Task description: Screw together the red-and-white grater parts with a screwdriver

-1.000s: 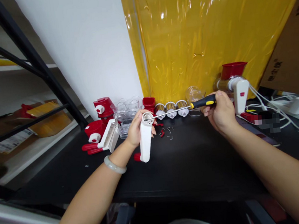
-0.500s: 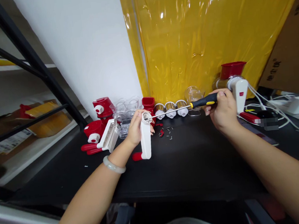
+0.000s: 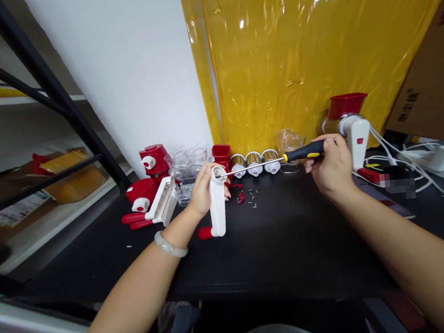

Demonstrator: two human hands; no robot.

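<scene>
White handle (image 3: 217, 204) in left hand (image 3: 201, 192), screwdriver (image 3: 284, 158) in right hand (image 3: 330, 169)

The screwdriver (image 3: 263, 164) tip is lost inside the ring atop the crank (image 3: 217, 209), centre frame. The right hand (image 3: 330, 169) covers the rear of the screwdriver's grip. The left hand (image 3: 201, 192) hides the crank's far side. A pixelated patch (image 3: 398, 183) at right masks whatever lies there. The bits (image 3: 250, 194) scattered mid-frame are too small to tell. The box (image 3: 433, 78) runs off the right edge.
</scene>
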